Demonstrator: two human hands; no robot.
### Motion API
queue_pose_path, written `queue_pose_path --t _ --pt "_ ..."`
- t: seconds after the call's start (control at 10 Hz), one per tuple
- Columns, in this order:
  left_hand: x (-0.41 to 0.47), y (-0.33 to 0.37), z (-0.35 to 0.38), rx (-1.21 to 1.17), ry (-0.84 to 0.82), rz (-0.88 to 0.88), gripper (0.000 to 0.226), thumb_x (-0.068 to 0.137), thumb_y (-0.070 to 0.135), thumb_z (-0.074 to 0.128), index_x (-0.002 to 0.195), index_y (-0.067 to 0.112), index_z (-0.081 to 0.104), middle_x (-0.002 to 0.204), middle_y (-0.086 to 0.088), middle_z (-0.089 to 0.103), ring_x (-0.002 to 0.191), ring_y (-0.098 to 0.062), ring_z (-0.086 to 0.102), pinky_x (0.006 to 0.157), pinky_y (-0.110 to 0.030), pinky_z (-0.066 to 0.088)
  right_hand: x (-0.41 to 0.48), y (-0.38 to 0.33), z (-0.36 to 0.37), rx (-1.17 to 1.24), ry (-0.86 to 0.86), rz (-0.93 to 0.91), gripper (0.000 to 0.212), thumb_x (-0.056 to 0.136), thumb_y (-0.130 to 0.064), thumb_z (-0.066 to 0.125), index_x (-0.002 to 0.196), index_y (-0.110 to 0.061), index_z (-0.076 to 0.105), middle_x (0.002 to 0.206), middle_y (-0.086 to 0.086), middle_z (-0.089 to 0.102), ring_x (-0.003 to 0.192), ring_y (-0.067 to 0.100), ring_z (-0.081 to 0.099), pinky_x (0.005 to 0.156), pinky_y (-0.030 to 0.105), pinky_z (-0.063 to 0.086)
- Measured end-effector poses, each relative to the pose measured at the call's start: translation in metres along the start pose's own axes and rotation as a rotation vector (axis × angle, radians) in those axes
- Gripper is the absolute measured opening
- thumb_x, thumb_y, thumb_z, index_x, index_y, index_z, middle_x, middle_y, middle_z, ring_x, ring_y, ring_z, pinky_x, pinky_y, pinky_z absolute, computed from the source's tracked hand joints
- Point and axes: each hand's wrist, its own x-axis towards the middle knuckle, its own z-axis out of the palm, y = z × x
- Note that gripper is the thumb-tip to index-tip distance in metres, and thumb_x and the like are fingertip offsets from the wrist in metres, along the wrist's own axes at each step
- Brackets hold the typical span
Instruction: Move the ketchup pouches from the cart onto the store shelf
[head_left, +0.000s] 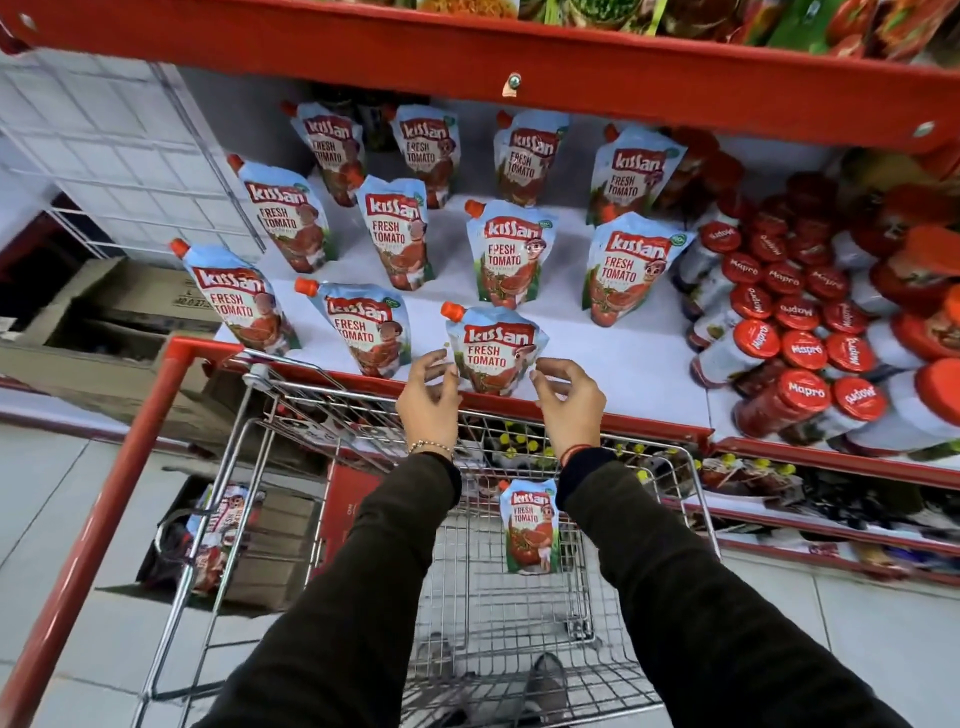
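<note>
Fingertips of both hands sit at the lower sides of one ketchup pouch (496, 351) that stands upright at the front edge of the white shelf (623, 358). The left hand (428, 397) has its fingers curled and spread beside the pouch's left edge, and the right hand (571, 402) mirrors it at the right edge; whether either grip actually presses the pouch or merely brushes it cannot be told, since the fingers look loose and parted. Both arms wear dark sleeves, with a thin bracelet at each wrist. This pouch has an orange cap at its top left corner and faces the camera. To its left in the same front row stand two more pouches, one just beside it (366, 332) and one near the shelf's left end (241, 304), each apart from its neighbour. Behind them are two further rows of matching pouches, all upright. To the right of the pouches, red-lidded jars (800, 353) crowd the shelf. Below the hands is a wire cart (519, 613) with a red frame, and one ketchup pouch (530, 527) lies in its basket between the forearms.
</note>
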Motion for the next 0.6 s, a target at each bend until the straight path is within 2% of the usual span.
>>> queue_pose_path --t 0.1,0.2,0.3,0.4,0.5,0.6 --pt "-0.026 -0.018 0.003 0.008 0.01 0.041 0.02 0.093 0.024 0.059 0.113 0.025 0.062 0.093 0.005 0.07 0.087 -0.019 0.07 0.077 -0.035 0.06 -0.017 0.017 -0.004 0.023 0.041 -0.012 0.012 0.092 -0.019 0.066 0.102 -0.015 0.071 0.095 -0.004 0.072 0.088 0.013 0.069 0.085 0.029 0.057" --pt "-0.049 -0.042 0.01 0.056 -0.043 0.064 0.017 0.093 0.028 0.059 0.109 0.028 0.063 0.095 0.021 0.067 0.088 0.004 0.065 0.079 -0.014 0.053 -0.027 0.035 -0.006 0.037 0.076 -0.098 0.01 0.093 -0.021 0.064 0.101 -0.018 0.071 0.1 -0.001 0.073 0.091 0.01 0.068 0.078 0.013 0.054" --pt "-0.065 -0.065 0.017 0.136 -0.108 0.021 0.017 0.095 0.026 0.057 0.11 0.023 0.064 0.103 0.01 0.071 0.094 -0.004 0.068 0.081 -0.018 0.054 -0.037 0.058 -0.009 0.045 0.036 -0.085 0.01 0.092 -0.021 0.066 0.101 -0.021 0.07 0.095 -0.007 0.072 0.086 -0.002 0.067 0.07 0.004 0.05" --pt "-0.071 -0.093 0.026 0.214 -0.164 -0.041 0.023 0.096 0.026 0.058 0.114 0.014 0.067 0.109 -0.003 0.074 0.1 -0.017 0.069 0.087 -0.031 0.056 -0.046 0.102 -0.013 0.0 -0.03 0.046 0.01 0.091 -0.02 0.067 0.101 -0.02 0.07 0.093 -0.01 0.071 0.083 -0.001 0.066 0.072 0.016 0.055" --pt "-0.08 -0.127 0.037 0.32 -0.249 -0.128 0.027 0.096 0.024 0.057 0.115 0.007 0.067 0.108 -0.012 0.073 0.099 -0.027 0.068 0.083 -0.032 0.054 -0.056 0.151 -0.017 -0.1 -0.076 0.149 0.015 0.092 -0.019 0.068 0.104 -0.011 0.07 0.097 0.002 0.074 0.085 0.012 0.068 0.073 0.011 0.051" --pt "-0.078 -0.17 0.053 0.429 -0.316 -0.207 0.026 0.097 0.02 0.056 0.115 0.004 0.066 0.105 -0.02 0.07 0.091 -0.034 0.067 0.066 -0.025 0.046 -0.055 0.197 -0.017 -0.168 -0.129 0.278 0.015 0.091 -0.013 0.069 0.102 -0.003 0.071 0.095 0.011 0.075 0.081 0.02 0.068 0.062 0.002 0.045"
